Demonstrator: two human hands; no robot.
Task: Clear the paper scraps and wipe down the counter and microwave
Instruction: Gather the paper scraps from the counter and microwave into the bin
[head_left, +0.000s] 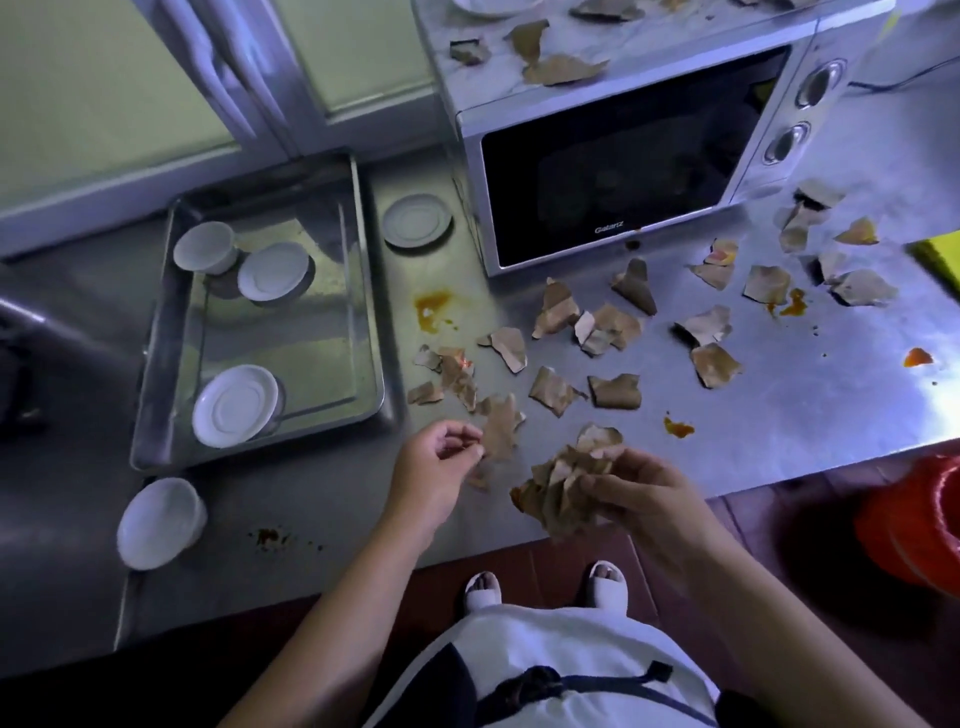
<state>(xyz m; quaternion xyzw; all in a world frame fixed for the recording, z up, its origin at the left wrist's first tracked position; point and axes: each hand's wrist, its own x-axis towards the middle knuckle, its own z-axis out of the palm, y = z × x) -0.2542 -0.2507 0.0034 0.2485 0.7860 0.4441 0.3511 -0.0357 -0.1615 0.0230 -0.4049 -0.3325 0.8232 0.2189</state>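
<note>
Several torn brown paper scraps (613, 327) lie scattered over the steel counter (779, 405) in front of the silver microwave (623, 176). More scraps (561, 70) lie on the microwave's top. My right hand (639, 493) grips a bunch of gathered scraps (561, 488) over the counter's front edge. My left hand (436, 462) pinches one brown scrap (501, 428) by its left edge, just above the counter. Orange sauce stains (431, 306) mark the counter left of the microwave and near the front.
A steel tray (363, 322) at the left holds white dishes (236, 405). A white saucer (415, 221) sits beside the microwave, a white bowl (161, 522) near the front left. A red bin (919, 519) stands on the floor at the right. A yellow item (943, 254) lies at the right edge.
</note>
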